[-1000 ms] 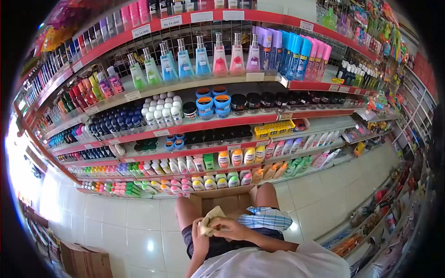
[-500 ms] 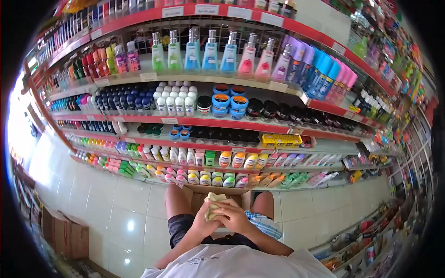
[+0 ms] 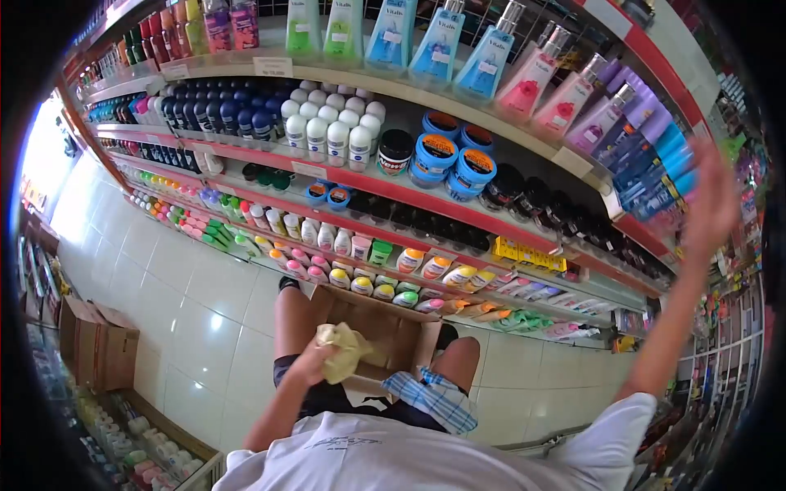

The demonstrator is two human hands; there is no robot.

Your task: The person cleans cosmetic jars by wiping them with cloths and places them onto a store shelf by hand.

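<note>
My left hand [image 3: 313,362] is closed around a crumpled pale yellow cloth [image 3: 348,353], held low over my lap beside an open cardboard box [image 3: 334,304]. Out to the right, my right hand [image 3: 711,200] is raised at the middle shelves. Motion smears its fingers, so whether they grip anything does not show. Nearest to it are blue-capped spray bottles [image 3: 673,157] and purple-capped ones [image 3: 647,110], some partly behind the hand. A blue-and-white checked cloth [image 3: 434,399] lies over my right thigh.
Perfume bottles [image 3: 434,49] line the shelf ahead, above white roll-on bottles [image 3: 337,137] and blue tubs [image 3: 432,159]. Lotion bottles [image 3: 409,260] stand on the lower shelves. Cardboard boxes [image 3: 98,344] sit on the tiled floor [image 3: 196,327] at left.
My hands have come apart. The left keeps the yellow cloth and has moved left; the right has let go and swung up to the right-hand shelves. The view is closer to the shelves and tilted.
</note>
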